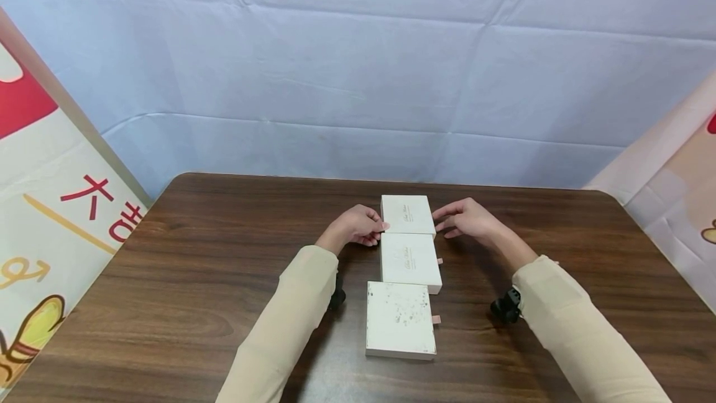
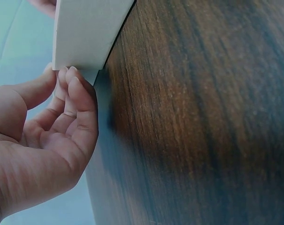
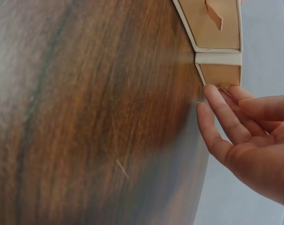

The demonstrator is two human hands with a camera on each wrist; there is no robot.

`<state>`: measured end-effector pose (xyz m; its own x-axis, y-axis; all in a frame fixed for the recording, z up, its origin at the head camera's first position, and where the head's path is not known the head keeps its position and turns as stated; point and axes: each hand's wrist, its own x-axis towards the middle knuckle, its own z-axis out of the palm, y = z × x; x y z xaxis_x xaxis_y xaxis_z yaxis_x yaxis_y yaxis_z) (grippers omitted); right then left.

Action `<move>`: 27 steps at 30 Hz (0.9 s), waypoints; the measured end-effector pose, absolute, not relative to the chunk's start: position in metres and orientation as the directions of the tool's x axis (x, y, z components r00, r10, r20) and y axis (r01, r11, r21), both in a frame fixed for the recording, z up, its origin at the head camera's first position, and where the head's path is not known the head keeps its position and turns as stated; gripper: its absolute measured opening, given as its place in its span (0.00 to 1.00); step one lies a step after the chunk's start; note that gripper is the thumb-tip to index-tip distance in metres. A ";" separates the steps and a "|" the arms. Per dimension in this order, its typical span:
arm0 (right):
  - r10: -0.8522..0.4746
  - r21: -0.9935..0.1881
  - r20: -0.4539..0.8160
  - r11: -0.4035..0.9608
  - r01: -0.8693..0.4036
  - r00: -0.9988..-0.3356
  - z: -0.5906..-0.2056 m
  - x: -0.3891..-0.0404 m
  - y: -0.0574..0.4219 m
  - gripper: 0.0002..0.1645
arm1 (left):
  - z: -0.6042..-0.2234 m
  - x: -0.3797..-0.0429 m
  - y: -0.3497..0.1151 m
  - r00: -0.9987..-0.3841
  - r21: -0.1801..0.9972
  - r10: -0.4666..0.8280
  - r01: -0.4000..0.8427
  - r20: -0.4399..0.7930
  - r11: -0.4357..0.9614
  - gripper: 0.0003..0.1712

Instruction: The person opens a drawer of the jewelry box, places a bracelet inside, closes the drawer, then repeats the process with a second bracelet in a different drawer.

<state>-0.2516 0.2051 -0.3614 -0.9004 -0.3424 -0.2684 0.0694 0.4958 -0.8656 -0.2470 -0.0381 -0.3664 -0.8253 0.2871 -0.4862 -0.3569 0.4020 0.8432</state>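
Three flat white boxes lie in a column on the table. My left hand [image 1: 362, 224] is at the left side of the farthest white box [image 1: 407, 213], thumb on its top corner and fingers curled against its end. From the left wrist view, the fingertips meet the box's end [image 2: 85, 51]. My right hand [image 1: 467, 217] is at the opposite side, its fingers extended and loosely bent. Fingertips of that hand reach the tan drawer front [image 3: 221, 74] in the right wrist view. The middle white box [image 1: 410, 260] sits directly against the far one.
Nearest me lies a speckled white box [image 1: 398, 322] with a pink ribbon tab [image 1: 436, 319], offset slightly left. The brown wooden table [image 1: 196, 278] ends at a pale blue cloth backdrop [image 1: 335, 79]. Printed panels [image 1: 67, 204] flank the table.
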 end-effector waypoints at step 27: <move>-0.366 -0.886 -0.246 0.460 0.056 -0.897 -0.364 -0.248 0.209 0.19 | -0.363 -0.244 -0.036 -0.842 0.839 0.262 -0.336 -0.471 0.428 0.10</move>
<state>-0.2477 0.2093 -0.3638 -0.8974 -0.3660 -0.2464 0.0557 0.4602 -0.8861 -0.2442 -0.0360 -0.3634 -0.8424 0.2623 -0.4707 -0.3357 0.4279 0.8392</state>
